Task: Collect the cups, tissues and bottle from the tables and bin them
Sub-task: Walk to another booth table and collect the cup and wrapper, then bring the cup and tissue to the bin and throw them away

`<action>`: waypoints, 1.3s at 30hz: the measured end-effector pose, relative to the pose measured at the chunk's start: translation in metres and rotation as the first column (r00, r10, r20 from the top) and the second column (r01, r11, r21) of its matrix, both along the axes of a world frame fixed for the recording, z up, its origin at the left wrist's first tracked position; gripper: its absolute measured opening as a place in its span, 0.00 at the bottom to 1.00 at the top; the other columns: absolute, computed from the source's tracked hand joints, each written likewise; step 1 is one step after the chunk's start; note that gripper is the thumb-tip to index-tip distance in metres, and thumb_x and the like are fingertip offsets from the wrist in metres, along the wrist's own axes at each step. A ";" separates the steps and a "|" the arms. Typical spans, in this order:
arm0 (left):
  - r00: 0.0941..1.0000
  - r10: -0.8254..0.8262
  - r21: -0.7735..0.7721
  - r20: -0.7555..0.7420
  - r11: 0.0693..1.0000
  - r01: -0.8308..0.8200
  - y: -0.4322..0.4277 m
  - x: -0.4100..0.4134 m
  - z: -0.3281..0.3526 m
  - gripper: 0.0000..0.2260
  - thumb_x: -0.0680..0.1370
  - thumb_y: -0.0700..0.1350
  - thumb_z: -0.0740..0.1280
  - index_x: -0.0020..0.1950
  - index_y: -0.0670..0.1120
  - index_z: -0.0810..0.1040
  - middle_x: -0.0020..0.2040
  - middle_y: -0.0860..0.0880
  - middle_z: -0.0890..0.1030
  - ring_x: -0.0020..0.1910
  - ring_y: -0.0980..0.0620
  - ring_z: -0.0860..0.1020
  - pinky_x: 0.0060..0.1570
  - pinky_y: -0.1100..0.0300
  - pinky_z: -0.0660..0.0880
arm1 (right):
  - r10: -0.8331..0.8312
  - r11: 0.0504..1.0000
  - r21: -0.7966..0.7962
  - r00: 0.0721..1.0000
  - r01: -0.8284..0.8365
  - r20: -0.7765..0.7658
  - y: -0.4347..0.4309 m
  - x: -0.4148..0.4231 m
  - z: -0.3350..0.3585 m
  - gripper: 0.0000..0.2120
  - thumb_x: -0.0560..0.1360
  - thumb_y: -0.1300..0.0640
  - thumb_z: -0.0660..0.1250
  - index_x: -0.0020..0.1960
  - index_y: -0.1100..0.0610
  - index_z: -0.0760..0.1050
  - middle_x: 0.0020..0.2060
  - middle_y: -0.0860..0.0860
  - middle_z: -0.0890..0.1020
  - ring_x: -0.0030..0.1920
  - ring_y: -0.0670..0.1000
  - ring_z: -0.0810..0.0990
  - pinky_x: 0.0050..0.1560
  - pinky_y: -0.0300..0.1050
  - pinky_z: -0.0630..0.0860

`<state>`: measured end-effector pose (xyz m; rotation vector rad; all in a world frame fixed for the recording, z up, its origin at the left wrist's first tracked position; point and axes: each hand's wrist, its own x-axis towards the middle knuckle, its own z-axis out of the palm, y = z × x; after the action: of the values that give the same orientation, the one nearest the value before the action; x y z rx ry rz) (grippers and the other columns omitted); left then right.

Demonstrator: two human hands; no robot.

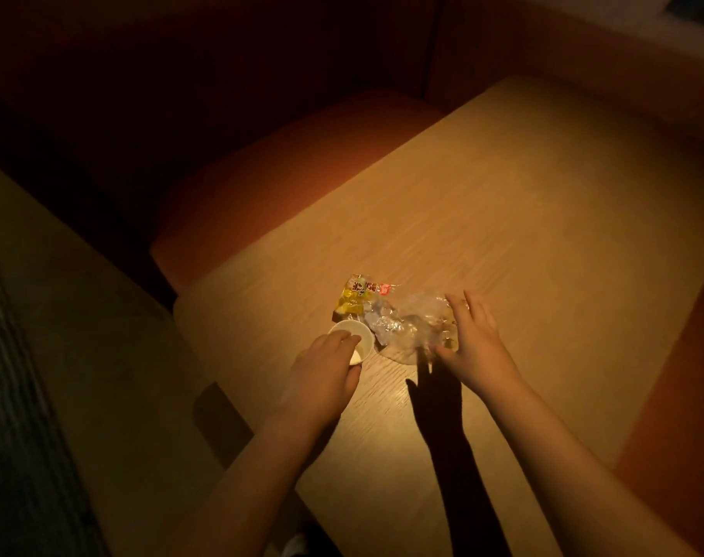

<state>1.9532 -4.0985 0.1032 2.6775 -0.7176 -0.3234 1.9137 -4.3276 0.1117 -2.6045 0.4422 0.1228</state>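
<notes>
On worktop [503, 235] | your left hand [322, 367] grips cup [360, 335] by rim: could tip | right hand [473, 339] flat, unclenched over wrapper [402, 323]: slick film may slide away

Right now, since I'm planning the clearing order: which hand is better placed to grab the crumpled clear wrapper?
The right hand. Its fingers are spread directly over the clear wrapper on the table, while the left hand is occupied gripping the paper cup.

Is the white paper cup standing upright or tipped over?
Upright. The paper cup stands on the table, its round mouth facing up, with the left hand gripping its rim.
</notes>
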 end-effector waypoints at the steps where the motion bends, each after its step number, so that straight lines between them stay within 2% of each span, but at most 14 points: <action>1: 1.000 0.005 0.010 -0.014 1.000 -0.005 -0.003 0.001 -0.009 0.21 0.78 0.51 0.60 0.71 0.52 0.64 0.70 0.52 0.66 0.67 0.53 0.64 0.62 0.56 0.66 | 0.005 1.000 -0.012 1.000 -0.005 -0.016 -0.005 0.004 -0.009 0.39 0.72 0.50 0.71 0.76 0.51 0.54 0.76 0.54 0.50 0.76 0.54 0.47 0.72 0.52 0.53; 4: 0.999 0.019 0.027 -0.029 0.999 -0.019 -0.010 0.002 -0.029 0.18 0.78 0.50 0.61 0.68 0.51 0.67 0.67 0.52 0.71 0.64 0.53 0.67 0.60 0.56 0.67 | -0.008 0.999 -0.033 0.998 0.006 -0.060 -0.015 0.008 -0.030 0.40 0.71 0.50 0.72 0.76 0.51 0.54 0.76 0.54 0.51 0.75 0.54 0.49 0.72 0.55 0.56; 7: 0.999 0.030 0.037 -0.029 0.999 -0.029 -0.012 0.000 -0.040 0.14 0.79 0.49 0.60 0.64 0.51 0.72 0.61 0.52 0.75 0.58 0.54 0.71 0.56 0.57 0.70 | -0.021 0.999 -0.027 0.998 0.019 -0.064 -0.022 0.007 -0.041 0.39 0.71 0.50 0.72 0.75 0.51 0.54 0.73 0.54 0.60 0.72 0.55 0.57 0.70 0.53 0.62; 9: 0.999 0.038 0.047 -0.016 0.998 -0.037 -0.012 -0.003 -0.042 0.11 0.79 0.48 0.59 0.61 0.50 0.74 0.57 0.52 0.77 0.54 0.54 0.72 0.52 0.58 0.72 | -0.014 0.999 -0.037 0.999 0.012 -0.034 -0.023 0.003 -0.047 0.35 0.72 0.51 0.70 0.74 0.52 0.57 0.67 0.53 0.67 0.68 0.54 0.63 0.65 0.50 0.65; 12: 0.996 0.088 0.032 -0.001 0.996 -0.088 -0.009 -0.004 -0.035 0.10 0.80 0.46 0.58 0.58 0.50 0.75 0.53 0.51 0.78 0.51 0.54 0.72 0.48 0.58 0.73 | 0.002 1.000 -0.019 1.000 -0.002 0.009 -0.016 0.003 -0.051 0.27 0.74 0.51 0.68 0.70 0.54 0.64 0.62 0.53 0.72 0.63 0.53 0.69 0.60 0.47 0.68; 16: 0.990 0.143 0.014 0.015 0.990 -0.143 0.010 -0.006 -0.017 0.11 0.79 0.46 0.60 0.60 0.49 0.74 0.56 0.50 0.77 0.53 0.54 0.73 0.51 0.59 0.73 | -0.038 0.998 0.046 0.998 0.036 0.056 0.003 0.011 -0.044 0.17 0.74 0.56 0.66 0.62 0.54 0.72 0.56 0.51 0.75 0.53 0.51 0.76 0.49 0.47 0.73; 19: 0.979 0.197 0.002 0.045 0.980 -0.197 0.032 -0.011 0.003 0.12 0.79 0.47 0.61 0.62 0.50 0.73 0.58 0.51 0.77 0.55 0.55 0.74 0.53 0.60 0.73 | -0.036 0.998 0.045 0.995 0.031 0.093 0.020 0.017 -0.031 0.10 0.74 0.56 0.66 0.56 0.53 0.75 0.51 0.50 0.76 0.47 0.49 0.77 0.42 0.45 0.72; 24: 0.937 0.322 -0.041 0.136 0.947 -0.320 0.093 -0.028 0.041 0.12 0.79 0.49 0.61 0.62 0.52 0.72 0.57 0.53 0.77 0.54 0.55 0.74 0.51 0.61 0.71 | 0.026 0.996 0.075 0.980 -0.042 0.199 0.064 0.020 0.001 0.04 0.76 0.56 0.65 0.50 0.52 0.76 0.47 0.48 0.77 0.41 0.46 0.75 0.38 0.43 0.71; 28: 0.863 0.466 -0.089 0.194 0.885 -0.458 0.154 -0.055 0.072 0.11 0.78 0.48 0.62 0.60 0.52 0.74 0.55 0.52 0.78 0.52 0.54 0.76 0.48 0.59 0.74 | 0.174 0.980 0.044 0.948 -0.192 0.265 0.124 0.017 0.030 0.03 0.76 0.57 0.64 0.48 0.52 0.76 0.43 0.47 0.77 0.39 0.46 0.75 0.36 0.42 0.67; 33: 0.751 0.600 -0.092 0.275 0.794 -0.600 0.244 -0.129 0.106 0.14 0.77 0.53 0.57 0.59 0.52 0.74 0.54 0.53 0.79 0.52 0.54 0.77 0.47 0.58 0.74 | 0.382 0.897 0.091 0.863 -0.432 0.331 0.241 -0.004 0.069 0.03 0.75 0.58 0.65 0.45 0.50 0.76 0.41 0.44 0.77 0.40 0.43 0.76 0.39 0.44 0.73; 37: 0.616 0.716 -0.056 0.329 0.666 -0.744 0.324 -0.210 0.140 0.17 0.74 0.54 0.56 0.62 0.55 0.71 0.59 0.55 0.77 0.57 0.56 0.75 0.55 0.58 0.71 | 0.534 0.773 0.146 0.758 -0.617 0.376 0.352 -0.036 0.101 0.05 0.75 0.56 0.65 0.43 0.46 0.74 0.40 0.44 0.77 0.40 0.43 0.75 0.36 0.37 0.67; 39: 0.527 0.767 -0.065 0.366 0.586 -0.808 0.366 -0.250 0.159 0.17 0.76 0.54 0.56 0.64 0.56 0.69 0.63 0.56 0.75 0.61 0.55 0.73 0.59 0.58 0.69 | 0.602 0.693 0.170 0.692 -0.700 0.398 0.406 -0.057 0.119 0.04 0.75 0.55 0.65 0.45 0.45 0.75 0.41 0.42 0.77 0.41 0.40 0.75 0.38 0.37 0.69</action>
<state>1.7028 -3.7324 0.2619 2.8546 0.5321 0.4000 1.8570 -3.9221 0.2307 -2.2769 -0.6167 0.0100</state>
